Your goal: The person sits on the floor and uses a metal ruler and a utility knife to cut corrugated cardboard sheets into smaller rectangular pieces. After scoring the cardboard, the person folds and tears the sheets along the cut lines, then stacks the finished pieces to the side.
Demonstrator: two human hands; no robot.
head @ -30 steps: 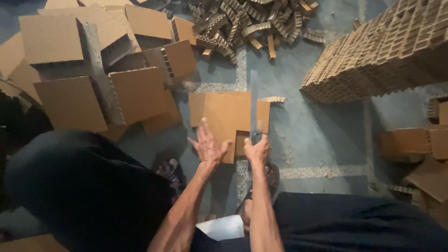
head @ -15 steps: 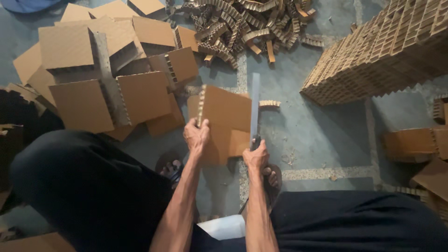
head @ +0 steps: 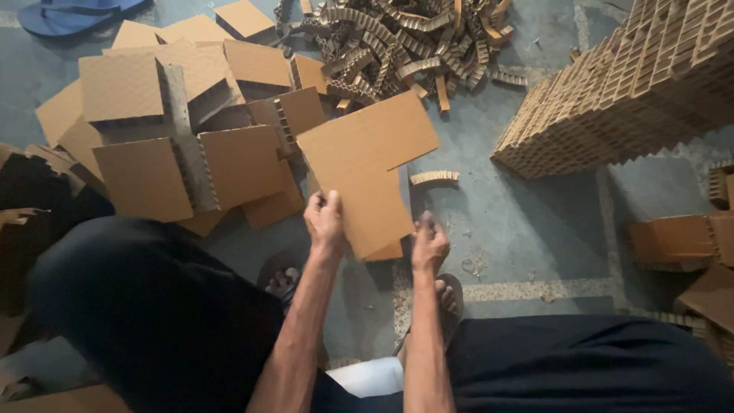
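Board: a flat brown notched sheet of honeycomb cardboard (head: pixel 367 172) is up off the floor, tilted, its lower end between the two hands and its far end out over the piles.
Left hand: the left hand (head: pixel 325 222) is clamped on the sheet's lower left edge, thumb on top, fingers curled under.
Right hand: the right hand (head: pixel 430 243) is closed just beside the lower right corner; whether it grips the sheet or something thin, I cannot tell.
Handling: looks light and stiff, held flat from one edge. The edges and cut corner likely crush or tear under a hard pinch, so the uncut long edge seems the safest hold.
Nearby: stacked brown cardboard slabs with corrugated cores (head: pixel 183 153) lie to the left, near the sheet.
Scraps: a heap of wavy cardboard offcut strips (head: pixel 405 46) lies beyond, one stray strip (head: pixel 434 177) just beside the board.
Stack: a tall block of honeycomb cardboard (head: pixel 634 84) stands at right, well apart.
Floor: a grey-blue concrete floor (head: pixel 535 229), dusty, dimly lit, with a blue sandal (head: pixel 69 14) at the far left.
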